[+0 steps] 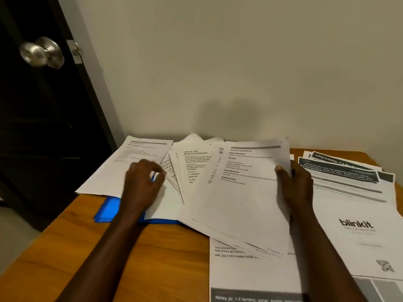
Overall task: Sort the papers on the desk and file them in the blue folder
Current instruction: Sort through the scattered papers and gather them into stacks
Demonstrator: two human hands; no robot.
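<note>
And there was the right hand (294, 186), thumb pressed on top and fingers tucked under, gripping the right edge of the top sheet (244, 192) of a loose fan of papers (192, 171) in the middle of the desk (130, 258). The left hand (141, 184) hovered over the fan's left side with its fingers curled. It was blurred, so whether it pinched a page or held nothing could not be told.

The blue folder (113, 209) lay flat under the fan, mostly buried, with only its near left corner showing. A separate page (122, 166) lay across its far end. To the right sat another pile, a blinkit sheet (355, 225) over darker printed pages, and a honey-and-lemon sheet (250, 275) lay nearest the person.

Sorting looked barely begun, and this was the risky bit. The fan was held at one edge only, so a quick lift would likely let the lower pages slide free and scatter back into the mix. The far-left page overhung the desk edge, and a brush from the left wrist might send it to the floor. Pulling the folder out from beneath could drag the whole spread with it.
</note>
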